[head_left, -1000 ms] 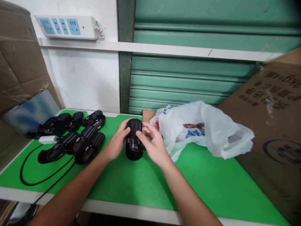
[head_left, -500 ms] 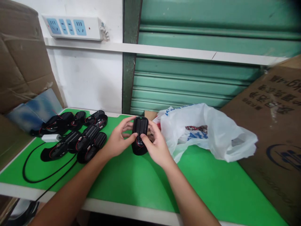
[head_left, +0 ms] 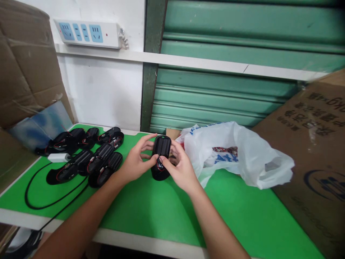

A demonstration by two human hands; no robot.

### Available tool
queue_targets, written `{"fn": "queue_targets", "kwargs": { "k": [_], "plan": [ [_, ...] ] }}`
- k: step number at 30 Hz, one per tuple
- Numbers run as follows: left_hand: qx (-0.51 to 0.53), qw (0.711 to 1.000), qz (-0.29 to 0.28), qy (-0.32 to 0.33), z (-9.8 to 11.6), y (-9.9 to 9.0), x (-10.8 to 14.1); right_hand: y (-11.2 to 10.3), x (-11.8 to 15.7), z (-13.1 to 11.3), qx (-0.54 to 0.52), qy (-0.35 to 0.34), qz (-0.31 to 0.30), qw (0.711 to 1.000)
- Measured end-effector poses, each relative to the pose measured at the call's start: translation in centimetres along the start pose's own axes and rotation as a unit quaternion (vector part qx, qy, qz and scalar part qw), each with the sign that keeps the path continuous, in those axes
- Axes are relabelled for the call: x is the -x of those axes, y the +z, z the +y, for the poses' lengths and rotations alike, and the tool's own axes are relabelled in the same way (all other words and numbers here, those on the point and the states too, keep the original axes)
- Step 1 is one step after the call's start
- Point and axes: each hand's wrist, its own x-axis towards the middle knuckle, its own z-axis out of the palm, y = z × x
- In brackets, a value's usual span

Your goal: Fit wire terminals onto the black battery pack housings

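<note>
A black plastic housing with long open slots and thin red and black wires is held between both hands above the green mat. My left hand is closed on its left side, thumb pressed at the wires near the middle. From the right, my right hand grips the opposite side, its thumb tip close to the left one. The fingers behind the housing are partly hidden. Several similar black housings with red wires lie on the mat left of my left hand.
A white plastic bag with red, shiny small things inside lies right of my hands. Cardboard boxes stand at left and right. A black cable loops over the green mat. A power strip hangs on the wall.
The view has shifted slightly. Both hands still hold the housing at nearly the same place, and the thumbs have moved a little at the wires.
</note>
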Motion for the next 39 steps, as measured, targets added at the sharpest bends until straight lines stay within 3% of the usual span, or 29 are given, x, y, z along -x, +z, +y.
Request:
{"fn": "queue_targets", "kwargs": {
  "k": [29,39],
  "plan": [
    [-0.094,0.994,0.035,0.042,-0.9,0.9,0.3,1.1,0.2,0.4,-0.032,0.035,0.018,0.999],
    [-0.027,0.999,0.041,0.013,-0.5,0.3,-0.2,0.4,0.2,0.3,-0.066,0.036,-0.006,0.997]
  ]
}}
